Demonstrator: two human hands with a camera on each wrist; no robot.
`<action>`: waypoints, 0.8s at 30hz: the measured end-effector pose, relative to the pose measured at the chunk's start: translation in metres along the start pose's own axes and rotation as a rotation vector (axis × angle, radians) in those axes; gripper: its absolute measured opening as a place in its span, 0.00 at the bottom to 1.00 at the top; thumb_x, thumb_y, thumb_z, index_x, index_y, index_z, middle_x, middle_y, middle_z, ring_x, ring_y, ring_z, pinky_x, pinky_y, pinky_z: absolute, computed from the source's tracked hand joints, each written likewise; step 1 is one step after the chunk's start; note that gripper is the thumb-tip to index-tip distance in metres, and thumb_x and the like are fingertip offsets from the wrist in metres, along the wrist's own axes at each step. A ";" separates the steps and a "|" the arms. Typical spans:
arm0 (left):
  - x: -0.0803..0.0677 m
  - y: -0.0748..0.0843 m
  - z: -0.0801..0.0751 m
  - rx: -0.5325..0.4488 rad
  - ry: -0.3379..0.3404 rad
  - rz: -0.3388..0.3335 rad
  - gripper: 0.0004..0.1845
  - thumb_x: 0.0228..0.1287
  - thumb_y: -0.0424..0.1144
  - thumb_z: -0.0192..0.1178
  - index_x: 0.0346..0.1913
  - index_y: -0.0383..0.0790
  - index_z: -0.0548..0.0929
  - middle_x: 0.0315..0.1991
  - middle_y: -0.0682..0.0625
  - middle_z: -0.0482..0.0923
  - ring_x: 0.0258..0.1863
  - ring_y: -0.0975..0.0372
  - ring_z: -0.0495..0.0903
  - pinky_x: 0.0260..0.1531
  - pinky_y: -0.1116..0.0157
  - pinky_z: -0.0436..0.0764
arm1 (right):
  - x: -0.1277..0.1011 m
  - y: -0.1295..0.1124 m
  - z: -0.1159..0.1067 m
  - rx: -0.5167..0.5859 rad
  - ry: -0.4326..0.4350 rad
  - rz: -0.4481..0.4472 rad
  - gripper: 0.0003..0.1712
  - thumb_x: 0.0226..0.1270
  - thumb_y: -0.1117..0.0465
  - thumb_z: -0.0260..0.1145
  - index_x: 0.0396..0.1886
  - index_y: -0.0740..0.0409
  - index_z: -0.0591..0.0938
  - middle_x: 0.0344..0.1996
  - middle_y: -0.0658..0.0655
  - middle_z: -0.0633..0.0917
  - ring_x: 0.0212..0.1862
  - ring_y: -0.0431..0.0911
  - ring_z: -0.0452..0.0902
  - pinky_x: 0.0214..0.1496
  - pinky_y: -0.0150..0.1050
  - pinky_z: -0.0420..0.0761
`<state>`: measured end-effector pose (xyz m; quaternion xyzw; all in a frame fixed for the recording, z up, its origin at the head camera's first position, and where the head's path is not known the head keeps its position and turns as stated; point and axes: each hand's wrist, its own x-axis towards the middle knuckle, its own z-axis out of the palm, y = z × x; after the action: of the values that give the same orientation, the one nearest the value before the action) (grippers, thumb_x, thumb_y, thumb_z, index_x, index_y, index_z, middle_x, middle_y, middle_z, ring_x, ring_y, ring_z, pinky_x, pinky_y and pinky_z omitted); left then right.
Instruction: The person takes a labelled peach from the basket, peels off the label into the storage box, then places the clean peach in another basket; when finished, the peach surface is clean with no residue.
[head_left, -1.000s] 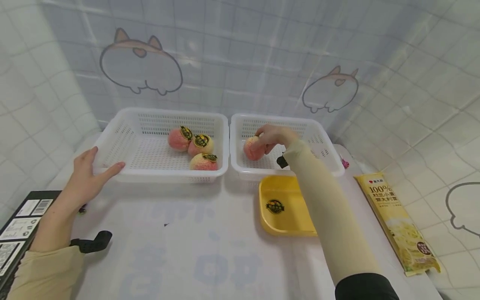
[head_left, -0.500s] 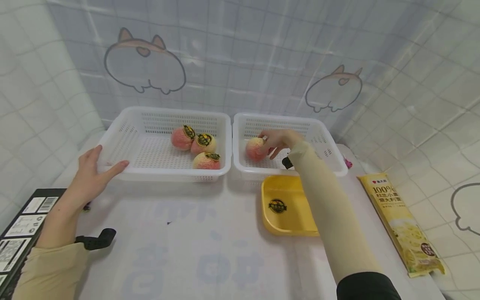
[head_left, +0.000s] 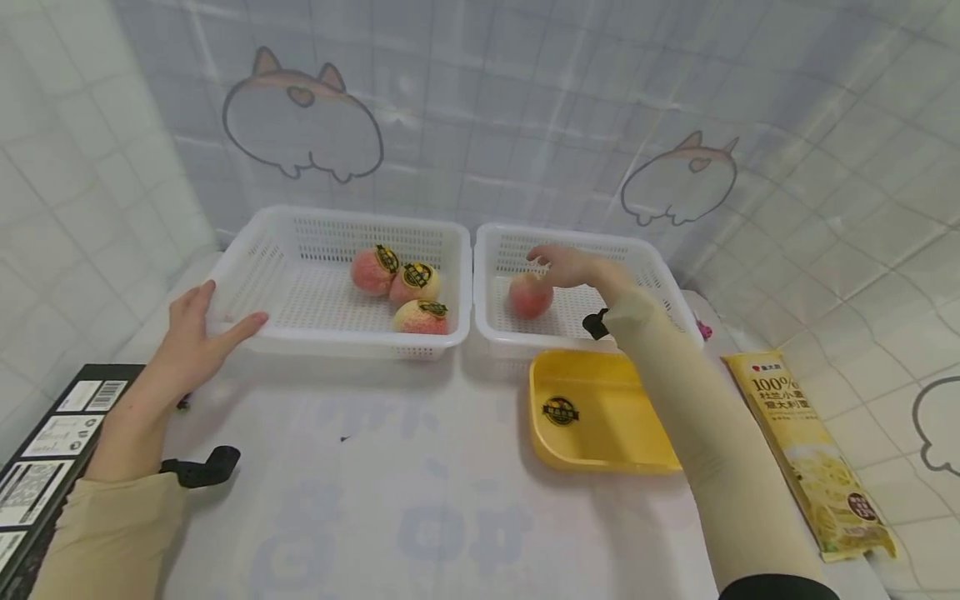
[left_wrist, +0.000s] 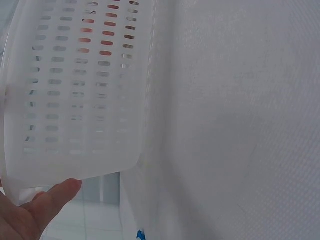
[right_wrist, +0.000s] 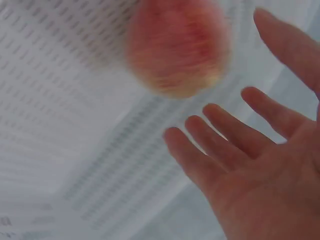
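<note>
One peach (head_left: 530, 295) lies loose in the right white basket (head_left: 667, 287). My right hand (head_left: 567, 263) hovers just above and behind it with fingers spread and nothing in it; the right wrist view shows the open palm (right_wrist: 260, 165) apart from the blurred peach (right_wrist: 177, 47). Three stickered peaches (head_left: 403, 290) lie in the left white basket (head_left: 247, 275). My left hand (head_left: 197, 329) rests on that basket's front left corner, thumb along the front wall; in the left wrist view a fingertip (left_wrist: 62, 192) touches the basket's corner (left_wrist: 75, 100).
A yellow tray (head_left: 600, 412) with a sticker lies in front of the right basket. A yellow pasta packet (head_left: 813, 454) lies at the table's right edge. A black box (head_left: 37, 454) sits at the left edge. Tiled sheeting rises close behind the baskets.
My right hand let go of the peach in the right basket and lifted off with its fingers spread. The left hand stayed on the left basket's corner.
</note>
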<state>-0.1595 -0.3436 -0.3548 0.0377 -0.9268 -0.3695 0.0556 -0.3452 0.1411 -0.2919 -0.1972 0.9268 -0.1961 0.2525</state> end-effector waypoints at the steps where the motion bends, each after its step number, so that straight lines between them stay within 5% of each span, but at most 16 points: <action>1: 0.000 0.001 -0.001 0.004 0.004 0.002 0.52 0.73 0.56 0.51 0.77 0.26 0.32 0.75 0.23 0.27 0.70 0.23 0.41 0.65 0.26 0.46 | -0.002 -0.004 -0.001 -0.019 0.029 -0.021 0.38 0.69 0.56 0.63 0.76 0.57 0.61 0.74 0.67 0.63 0.72 0.62 0.61 0.71 0.59 0.66; 7: 0.001 0.003 -0.003 0.001 0.015 -0.005 0.52 0.73 0.57 0.52 0.77 0.27 0.32 0.76 0.24 0.26 0.70 0.24 0.42 0.65 0.27 0.46 | -0.016 -0.037 0.009 -0.012 0.210 -0.176 0.35 0.67 0.53 0.67 0.71 0.56 0.69 0.70 0.58 0.71 0.69 0.57 0.68 0.70 0.51 0.70; 14: -0.001 0.007 0.000 -0.012 0.002 -0.017 0.53 0.73 0.57 0.51 0.77 0.27 0.31 0.76 0.25 0.25 0.70 0.24 0.42 0.65 0.27 0.45 | -0.029 -0.075 0.046 -0.049 0.397 -0.330 0.27 0.67 0.54 0.69 0.63 0.58 0.78 0.61 0.57 0.80 0.62 0.54 0.75 0.65 0.47 0.74; 19: -0.002 0.005 0.001 -0.008 -0.010 -0.028 0.53 0.73 0.58 0.51 0.77 0.28 0.31 0.76 0.25 0.25 0.70 0.24 0.43 0.64 0.26 0.47 | -0.035 -0.104 0.077 -0.006 0.411 -0.362 0.25 0.67 0.55 0.70 0.61 0.58 0.79 0.58 0.56 0.82 0.60 0.53 0.76 0.62 0.45 0.76; 24: -0.002 0.004 0.002 -0.004 -0.010 -0.030 0.53 0.73 0.58 0.51 0.77 0.28 0.30 0.76 0.25 0.25 0.70 0.24 0.42 0.65 0.26 0.47 | -0.018 -0.133 0.096 0.033 0.331 -0.381 0.25 0.66 0.54 0.70 0.60 0.58 0.79 0.58 0.57 0.81 0.59 0.52 0.76 0.60 0.43 0.76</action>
<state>-0.1576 -0.3392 -0.3534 0.0495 -0.9257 -0.3722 0.0454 -0.2430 0.0121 -0.2992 -0.3291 0.8984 -0.2848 0.0588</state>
